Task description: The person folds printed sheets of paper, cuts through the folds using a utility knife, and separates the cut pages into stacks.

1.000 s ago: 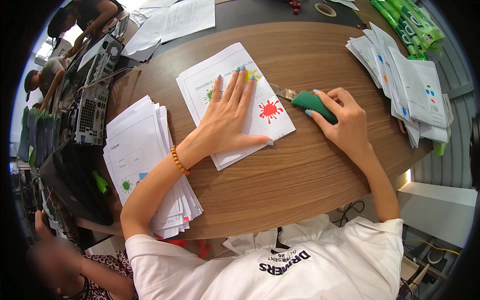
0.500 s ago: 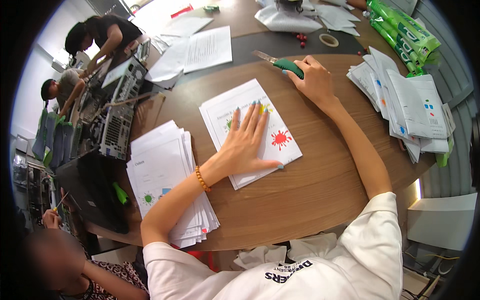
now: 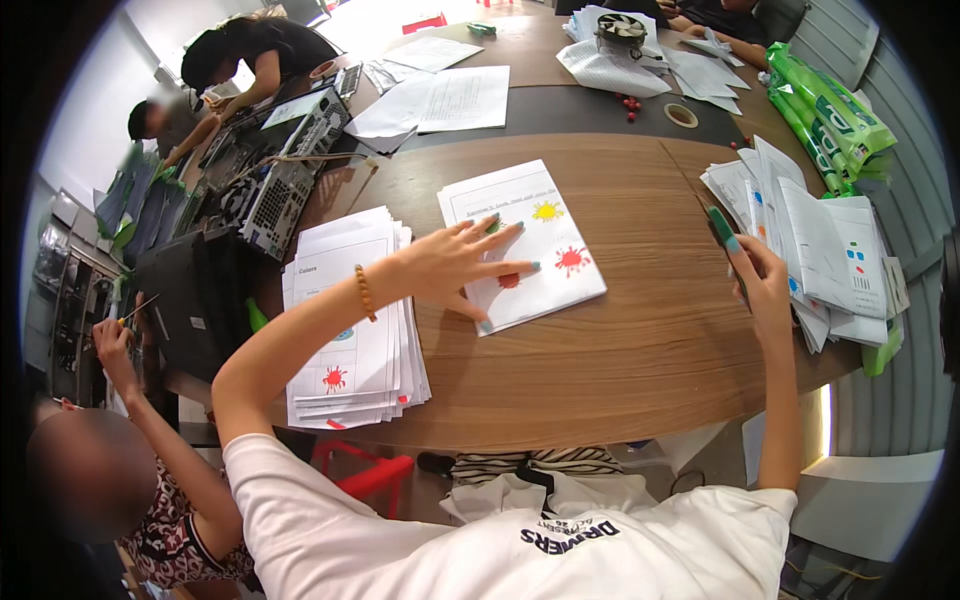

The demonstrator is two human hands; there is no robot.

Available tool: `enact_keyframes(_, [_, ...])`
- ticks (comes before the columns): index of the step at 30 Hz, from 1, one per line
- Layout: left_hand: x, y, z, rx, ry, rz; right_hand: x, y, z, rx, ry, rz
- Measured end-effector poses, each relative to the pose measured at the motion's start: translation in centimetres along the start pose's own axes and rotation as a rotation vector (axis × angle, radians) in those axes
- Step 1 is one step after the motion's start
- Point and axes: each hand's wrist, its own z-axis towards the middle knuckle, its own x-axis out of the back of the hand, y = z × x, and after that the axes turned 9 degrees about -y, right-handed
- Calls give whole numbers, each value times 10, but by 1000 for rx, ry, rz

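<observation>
My left hand [image 3: 462, 262] lies with spread fingers on a small stack of printed paper [image 3: 535, 285] with yellow, red and green paint splats. Its fingertips touch the top sheet. Over the right of the table, my right hand [image 3: 765, 280] is closed round the green handle of a utility knife [image 3: 719, 226]. The knife's thin blade points away from me and to the left, apart from the paper. Left of the small stack, partly under my left forearm, sits a thicker pile of printed sheets [image 3: 335, 378].
Folded printed sheets [image 3: 850, 240] lie at the right edge beside green packages [image 3: 825, 115]. A tape roll [image 3: 681, 116] and a fan [image 3: 621, 33] are farther back. An opened computer case [image 3: 290, 185] and a black device [image 3: 185, 300] stand left. Other people work nearby, one holding a screwdriver [image 3: 138, 310].
My right hand has swung right with the knife, away from the small stack. My left hand has slid towards the stack's left side. The view has shifted somewhat.
</observation>
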Motion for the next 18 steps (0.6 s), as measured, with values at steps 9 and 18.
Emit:
enact_keyframes(9, [14, 11, 15, 48, -319, 60, 8, 14, -52, 2, -51, 23])
enact_keyframes(18, [2, 45, 95, 638, -36, 132, -28, 19, -57, 131, 42, -274])
